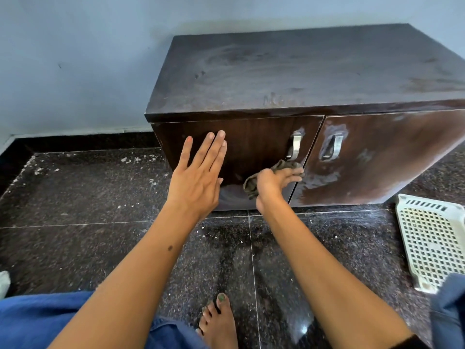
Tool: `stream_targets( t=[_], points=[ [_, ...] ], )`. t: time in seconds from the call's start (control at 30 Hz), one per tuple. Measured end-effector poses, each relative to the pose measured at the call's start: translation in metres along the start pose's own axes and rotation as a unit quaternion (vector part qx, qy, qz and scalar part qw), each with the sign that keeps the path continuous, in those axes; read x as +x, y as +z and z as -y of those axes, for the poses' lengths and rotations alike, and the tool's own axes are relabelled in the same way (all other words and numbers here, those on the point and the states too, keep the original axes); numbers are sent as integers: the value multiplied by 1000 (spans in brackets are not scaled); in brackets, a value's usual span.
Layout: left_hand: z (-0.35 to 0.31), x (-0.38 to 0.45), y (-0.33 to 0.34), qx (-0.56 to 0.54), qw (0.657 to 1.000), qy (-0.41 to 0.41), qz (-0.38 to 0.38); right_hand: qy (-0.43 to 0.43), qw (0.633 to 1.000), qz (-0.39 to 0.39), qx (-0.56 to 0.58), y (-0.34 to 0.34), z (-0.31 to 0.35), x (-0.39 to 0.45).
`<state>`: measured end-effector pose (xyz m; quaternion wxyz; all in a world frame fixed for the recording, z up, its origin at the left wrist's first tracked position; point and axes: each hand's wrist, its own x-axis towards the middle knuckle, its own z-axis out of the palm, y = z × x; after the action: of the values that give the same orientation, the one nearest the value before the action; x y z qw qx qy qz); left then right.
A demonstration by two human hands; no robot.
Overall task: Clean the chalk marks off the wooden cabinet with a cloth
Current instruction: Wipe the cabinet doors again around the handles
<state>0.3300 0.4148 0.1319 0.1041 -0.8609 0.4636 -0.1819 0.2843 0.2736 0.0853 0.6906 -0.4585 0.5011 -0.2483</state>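
Observation:
A low dark wooden cabinet [297,71] with two doors and metal handles stands against the wall. My left hand [198,172] lies flat with straight fingers against the left door [254,139]. My right hand [275,182] grips a crumpled grey-brown cloth [254,183] and presses it on the lower right part of the same door, just below its handle [295,146]. Whitish chalk smears [324,176] cover the right door around its handle and lower left. Faint smears also streak the cabinet top.
A white perforated plastic basket [432,238] lies on the dark speckled floor at the right, close to the cabinet's corner. My bare foot [219,323] and blue-clad knees are at the bottom. White dust specks scatter the floor left of the cabinet.

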Motion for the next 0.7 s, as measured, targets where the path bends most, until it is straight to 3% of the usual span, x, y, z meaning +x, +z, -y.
stream_targets(
  t=[0.17,0.4,0.53,0.7],
  points=[
    [0,1,0,5,1000,-2,26,-42,996,54,-50,2,-11,-6],
    [0,2,-9,10,998,-7,60,-8,995,6,-97,-6,-21,7],
    [-1,2,-11,10,997,-6,70,26,995,-83,-55,0,-9,7],
    [-1,3,-11,-2,997,-7,75,-44,985,-165,18,-9,12,1]
  ],
)
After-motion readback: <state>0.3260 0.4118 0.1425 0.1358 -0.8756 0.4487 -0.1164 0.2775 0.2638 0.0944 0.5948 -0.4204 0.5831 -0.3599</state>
